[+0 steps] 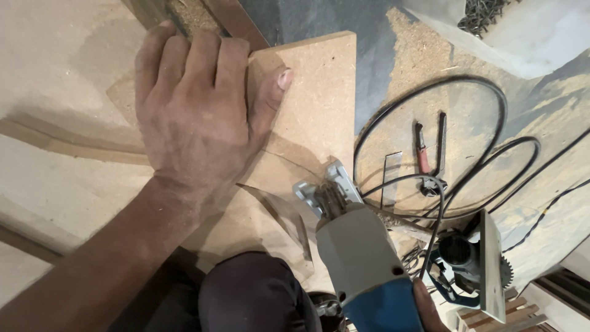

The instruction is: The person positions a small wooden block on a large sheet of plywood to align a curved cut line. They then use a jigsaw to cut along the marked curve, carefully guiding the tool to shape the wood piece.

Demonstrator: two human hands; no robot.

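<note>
My left hand presses flat on a light brown fibreboard piece, fingers curled over its far left edge and thumb stretched out on top. A curved pencil line runs across the board below the thumb. My right hand, only partly visible at the bottom edge, grips the blue and grey body of a jigsaw. The jigsaw's metal base plate rests on the board near its right edge, at the end of a cut. My dark-clad knee is under the board.
Black power cable loops over the sawdust-covered floor at right. Red-handled pliers lie inside the loops. A circular saw sits at lower right. A pile of dark nails is at top right. Large boards lie at left.
</note>
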